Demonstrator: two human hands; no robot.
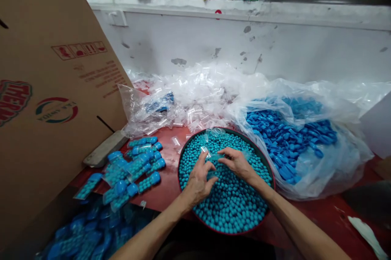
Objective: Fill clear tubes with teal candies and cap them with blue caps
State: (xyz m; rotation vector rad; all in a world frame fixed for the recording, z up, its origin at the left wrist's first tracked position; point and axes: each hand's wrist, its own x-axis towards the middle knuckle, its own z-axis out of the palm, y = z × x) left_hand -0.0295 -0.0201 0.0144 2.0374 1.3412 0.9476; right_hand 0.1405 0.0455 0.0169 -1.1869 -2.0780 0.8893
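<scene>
A round tub [271, 169] full of small teal beads [230, 207] stands in front of me. Over the beads, my left hand [198, 180] has its fingers curled at a clear plastic tube [205, 152]. My right hand [236, 162] is opposite, with thumb and fingers pinched at a see-through piece that looks like another tube; its outline is blurred. A few more empty clear tubes lie on the beads at the tub's far rim. Left of the tub, filled tubes with blue caps [143, 164] lie in a loose pile on the red table [166, 139].
An open clear bag of blue caps [275, 137] lies at the right. Many empty clear tubes [207, 89] are heaped along the white wall [214, 40]. A tall cardboard box [61, 76] stands at left, beside a grey block [105, 150]. More filled tubes [88, 231] lie below the table edge.
</scene>
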